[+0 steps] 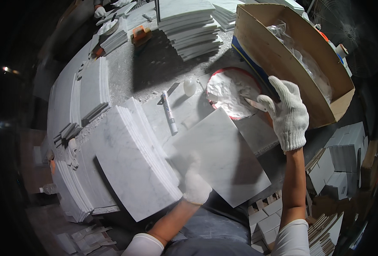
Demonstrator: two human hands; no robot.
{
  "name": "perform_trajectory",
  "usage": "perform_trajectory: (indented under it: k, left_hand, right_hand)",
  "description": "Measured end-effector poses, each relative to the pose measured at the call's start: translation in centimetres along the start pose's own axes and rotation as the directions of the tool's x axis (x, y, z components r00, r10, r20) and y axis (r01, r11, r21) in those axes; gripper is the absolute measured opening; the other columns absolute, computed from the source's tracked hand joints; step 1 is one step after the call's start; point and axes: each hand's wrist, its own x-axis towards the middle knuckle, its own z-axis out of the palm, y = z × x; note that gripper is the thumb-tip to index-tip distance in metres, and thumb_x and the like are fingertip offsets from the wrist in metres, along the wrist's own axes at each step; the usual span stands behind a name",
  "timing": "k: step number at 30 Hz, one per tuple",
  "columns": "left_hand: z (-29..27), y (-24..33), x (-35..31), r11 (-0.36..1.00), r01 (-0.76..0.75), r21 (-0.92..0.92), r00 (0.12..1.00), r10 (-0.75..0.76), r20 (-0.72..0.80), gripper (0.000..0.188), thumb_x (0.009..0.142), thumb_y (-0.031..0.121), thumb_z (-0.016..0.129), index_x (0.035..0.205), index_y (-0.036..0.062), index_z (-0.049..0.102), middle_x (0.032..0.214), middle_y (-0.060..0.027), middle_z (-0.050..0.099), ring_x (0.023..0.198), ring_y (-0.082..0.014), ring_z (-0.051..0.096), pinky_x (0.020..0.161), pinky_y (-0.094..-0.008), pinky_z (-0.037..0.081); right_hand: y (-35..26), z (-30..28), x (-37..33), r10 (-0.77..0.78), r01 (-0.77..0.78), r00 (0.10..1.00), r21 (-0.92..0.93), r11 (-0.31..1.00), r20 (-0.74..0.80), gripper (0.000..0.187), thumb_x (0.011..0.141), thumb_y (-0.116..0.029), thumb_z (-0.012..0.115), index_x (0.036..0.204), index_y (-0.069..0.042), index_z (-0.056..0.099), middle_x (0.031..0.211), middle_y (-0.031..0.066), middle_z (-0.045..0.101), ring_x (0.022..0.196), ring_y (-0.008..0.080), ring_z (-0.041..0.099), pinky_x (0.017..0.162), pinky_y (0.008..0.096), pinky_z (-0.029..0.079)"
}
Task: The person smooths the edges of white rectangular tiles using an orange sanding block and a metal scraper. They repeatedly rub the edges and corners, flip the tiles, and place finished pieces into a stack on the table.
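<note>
My gloved right hand (289, 113) is at the right rim of a red-edged round tub (227, 70) of white paste (229, 89). It is closed on a small putty knife (253, 103), whose blade reaches over the paste; one finger points upward. My gloved left hand (196, 187), smeared by motion, is at the near left edge of a square grey-white marble tile (227, 153); its grip cannot be made out. Left of it lies a fanned stack of marble tiles (133, 162). A white marker pen (169, 112) and a small translucent bottle (189, 87) are beyond the tile.
An open cardboard box (278, 51) with clear plastic inside stands at the far right. More tile stacks (189, 30) fill the back and left of the dusty table. White cartons (344, 145) are at the lower right. A co-worker's gloved hand (99, 11) shows at the far left.
</note>
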Motion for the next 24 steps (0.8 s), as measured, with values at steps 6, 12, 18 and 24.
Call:
perform_trajectory:
  k: [6,12,18,24]
  left_hand:
    - [-0.4,-0.4,0.6,0.999,-0.006,-0.032,1.0,0.006,-0.017,0.049,0.108,0.037,0.056,0.141,0.0009,0.058,0.134,-0.0051,0.062,0.122,-0.0166,0.058,0.107,-0.0304,0.044]
    - [-1.8,-1.1,1.4,0.992,-0.034,-0.125,0.999,0.033,-0.003,0.051,0.106,0.046,0.058,0.138,0.0065,0.057,0.131,-0.0066,0.062,0.118,-0.0228,0.058,0.105,-0.0376,0.047]
    - [-2.4,-1.9,2.0,0.994,0.006,-0.109,0.999,-0.01,-0.034,0.051,0.109,0.028,0.057,0.15,-0.001,0.049,0.153,-0.0057,0.053,0.14,-0.0133,0.048,0.12,-0.0295,0.034]
    - [-1.8,-1.6,1.6,0.988,0.017,-0.153,1.0,-0.018,-0.008,0.056,0.107,0.033,0.061,0.151,0.0006,0.049,0.149,-0.0036,0.056,0.136,-0.0125,0.05,0.119,-0.0309,0.034]
  right_hand:
    - [-3.8,4.3,5.8,-0.534,0.549,0.828,-0.053,0.834,0.171,0.045,0.081,-0.033,0.082,0.123,-0.021,0.074,0.133,0.0027,0.065,0.125,0.026,0.061,0.103,0.038,0.052]
    - [-8.7,10.2,11.7,-0.431,0.559,0.643,-0.003,0.829,0.633,0.05,0.078,-0.035,0.079,0.128,-0.031,0.072,0.144,0.0025,0.06,0.134,0.0294,0.054,0.111,0.0411,0.046]
    - [-10.9,14.4,12.5,-0.324,0.581,0.54,-0.065,0.811,0.776,0.04,0.08,-0.035,0.073,0.119,-0.024,0.077,0.129,0.0067,0.069,0.12,0.0297,0.065,0.101,0.0425,0.054]
    - [-10.5,11.8,13.0,-0.499,0.569,0.676,0.047,0.821,0.542,0.043,0.087,-0.042,0.073,0.119,-0.015,0.074,0.125,0.0111,0.069,0.112,0.0306,0.069,0.097,0.0409,0.057]
